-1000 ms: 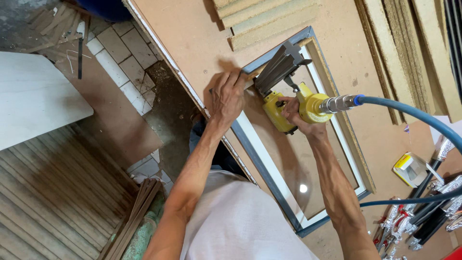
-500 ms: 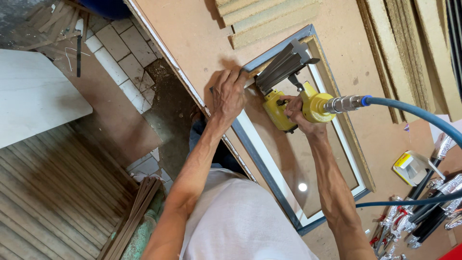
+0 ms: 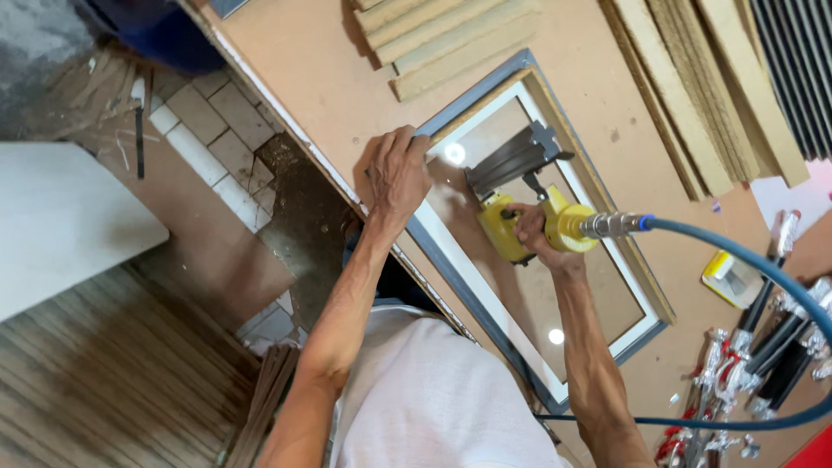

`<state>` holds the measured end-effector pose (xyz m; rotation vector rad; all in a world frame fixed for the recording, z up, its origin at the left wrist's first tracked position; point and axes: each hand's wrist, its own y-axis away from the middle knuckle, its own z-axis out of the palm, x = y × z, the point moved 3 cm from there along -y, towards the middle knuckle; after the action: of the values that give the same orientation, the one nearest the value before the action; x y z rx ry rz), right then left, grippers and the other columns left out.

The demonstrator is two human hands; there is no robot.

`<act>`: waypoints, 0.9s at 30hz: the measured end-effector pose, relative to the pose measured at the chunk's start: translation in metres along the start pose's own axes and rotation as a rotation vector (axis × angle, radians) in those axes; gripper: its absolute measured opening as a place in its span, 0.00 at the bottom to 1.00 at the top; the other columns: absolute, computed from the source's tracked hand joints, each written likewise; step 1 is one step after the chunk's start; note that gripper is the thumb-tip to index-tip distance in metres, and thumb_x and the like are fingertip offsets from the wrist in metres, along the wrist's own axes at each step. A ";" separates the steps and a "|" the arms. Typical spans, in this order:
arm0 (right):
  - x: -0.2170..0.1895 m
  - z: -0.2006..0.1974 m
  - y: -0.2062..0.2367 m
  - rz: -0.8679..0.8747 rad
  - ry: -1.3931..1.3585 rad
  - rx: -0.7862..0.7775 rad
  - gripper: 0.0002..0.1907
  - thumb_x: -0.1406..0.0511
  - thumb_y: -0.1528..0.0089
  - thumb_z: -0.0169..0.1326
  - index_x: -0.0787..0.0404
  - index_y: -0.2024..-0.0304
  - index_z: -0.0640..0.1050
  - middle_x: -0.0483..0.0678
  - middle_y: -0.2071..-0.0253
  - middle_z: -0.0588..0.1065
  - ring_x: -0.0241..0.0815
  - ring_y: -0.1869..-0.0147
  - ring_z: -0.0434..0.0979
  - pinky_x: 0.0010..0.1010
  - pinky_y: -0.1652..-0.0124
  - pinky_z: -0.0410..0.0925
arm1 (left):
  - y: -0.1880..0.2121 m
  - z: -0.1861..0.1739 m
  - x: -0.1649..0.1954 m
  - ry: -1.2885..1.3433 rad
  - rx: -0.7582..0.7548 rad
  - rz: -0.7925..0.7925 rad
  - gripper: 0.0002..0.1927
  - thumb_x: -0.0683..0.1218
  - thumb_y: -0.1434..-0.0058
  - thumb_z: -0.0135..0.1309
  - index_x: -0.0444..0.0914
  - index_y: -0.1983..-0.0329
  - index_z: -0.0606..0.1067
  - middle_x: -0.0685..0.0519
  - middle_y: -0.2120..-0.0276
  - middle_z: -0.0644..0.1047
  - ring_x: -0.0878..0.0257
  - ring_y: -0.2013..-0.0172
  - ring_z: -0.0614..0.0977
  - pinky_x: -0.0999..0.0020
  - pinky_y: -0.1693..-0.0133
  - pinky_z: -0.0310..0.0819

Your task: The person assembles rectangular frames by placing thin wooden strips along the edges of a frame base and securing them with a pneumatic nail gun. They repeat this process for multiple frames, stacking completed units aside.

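A white board [image 3: 61, 217] is lying at the far left over the tiled floor [image 3: 217, 147], well apart from the work. The workbench [image 3: 295, 78] is running diagonally across the view, its edge passing just left of the person's forearm. The left hand [image 3: 397, 173] is pressing flat on the near corner of the frame [image 3: 451, 251], fingers spread fairly wide over the grey rail and holding nothing. The frame is lying flat on the workbench, a clear pane inside it reflecting light spots. Above it, wooden strips [image 3: 451, 39] are lying stacked. The right hand [image 3: 536, 236] is gripping the yellow nail gun [image 3: 520, 208], fingers wrapped closed around its handle; the gun is sitting over the pane inside the frame. A blue hose [image 3: 737, 260] is running off its rear to the right. Further wooden slats [image 3: 711, 87] are lying at the upper right, and silver tubes [image 3: 763, 347] are lying at the right edge.
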<state>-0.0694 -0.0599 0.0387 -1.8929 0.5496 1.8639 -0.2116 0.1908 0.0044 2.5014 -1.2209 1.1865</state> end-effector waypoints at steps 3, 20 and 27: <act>-0.008 -0.022 0.083 -0.064 -0.131 0.127 0.07 0.75 0.43 0.51 0.59 0.65 0.71 0.44 0.72 0.69 0.40 0.64 0.75 0.57 0.34 0.63 | -0.009 0.015 0.009 -0.083 0.086 0.120 0.10 0.35 0.50 0.56 0.30 0.63 0.76 0.42 0.59 0.78 0.45 0.55 0.78 0.49 0.52 0.72; -0.022 -0.057 0.556 -0.091 0.077 1.548 0.11 0.79 0.42 0.54 0.63 0.60 0.72 0.47 0.72 0.73 0.44 0.65 0.78 0.49 0.43 0.75 | -0.069 0.032 0.037 0.135 -0.769 -0.354 0.29 0.36 0.46 0.57 0.27 0.39 0.66 0.38 0.64 0.79 0.56 0.74 0.77 0.63 0.75 0.70; -0.011 -0.071 0.576 -0.083 0.162 1.358 0.10 0.81 0.39 0.53 0.65 0.71 0.71 0.46 0.75 0.70 0.41 0.70 0.74 0.51 0.43 0.75 | -0.217 -0.056 0.253 -0.190 -0.771 0.212 0.34 0.37 0.44 0.60 0.32 0.34 0.62 0.37 0.52 0.77 0.49 0.56 0.80 0.51 0.56 0.76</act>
<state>-0.3304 -0.5779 0.0360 -1.0471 1.3061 0.7789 0.0020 0.2025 0.2657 1.9510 -1.6217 0.3680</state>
